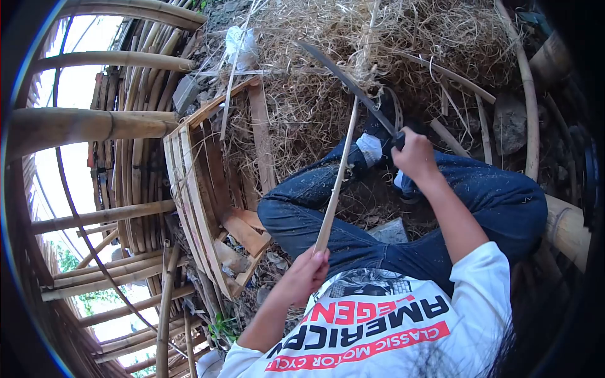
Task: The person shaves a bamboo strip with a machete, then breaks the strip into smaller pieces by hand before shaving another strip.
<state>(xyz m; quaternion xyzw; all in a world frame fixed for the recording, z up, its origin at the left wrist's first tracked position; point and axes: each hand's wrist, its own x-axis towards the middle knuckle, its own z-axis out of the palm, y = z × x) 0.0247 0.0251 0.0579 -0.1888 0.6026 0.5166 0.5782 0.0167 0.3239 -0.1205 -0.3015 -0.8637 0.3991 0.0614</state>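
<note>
A seated person shaves a bamboo strip with a long knife.

The left hand is closed around the strip's lower end above the lap, and the strip slants up across the jeans. The right hand grips the knife handle, the blade meeting the strip's upper end above a heap of shavings. A wooden crate lies beside the left knee.

The person sits with knees bent. The left hand is closed in a fist low, close to the chest, forearm bare. The right hand is clenched further forward, arm stretched out over the knee.
</note>
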